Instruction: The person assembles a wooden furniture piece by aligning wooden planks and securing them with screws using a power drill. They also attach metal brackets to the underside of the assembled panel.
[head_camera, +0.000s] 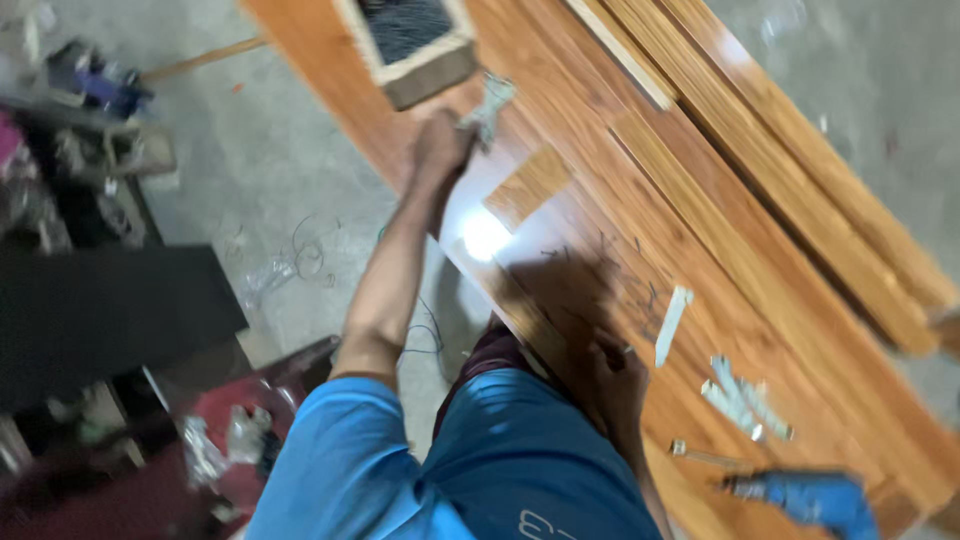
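My left hand (440, 140) is stretched far out over a long glossy orange-brown wooden board (560, 270) and is closed on a crumpled grey rag-like thing (490, 105), which is blurred. A small loose wood offcut (527, 185) lies just right of that hand. Just beyond the hand stands an open wooden box (420, 70) with dark small metal pieces inside. My right hand (610, 385) rests on the board close to my body, in shadow, so its fingers are hard to read. A white strip (672, 325) lies just right of it.
More white strips (745, 400), a metal bit (700, 457) and a blue power drill (810, 497) lie on the board at lower right. Stacked planks (800, 190) run along its right side. A black shelf (100, 310) and clutter stand on the concrete floor (280, 170) at left.
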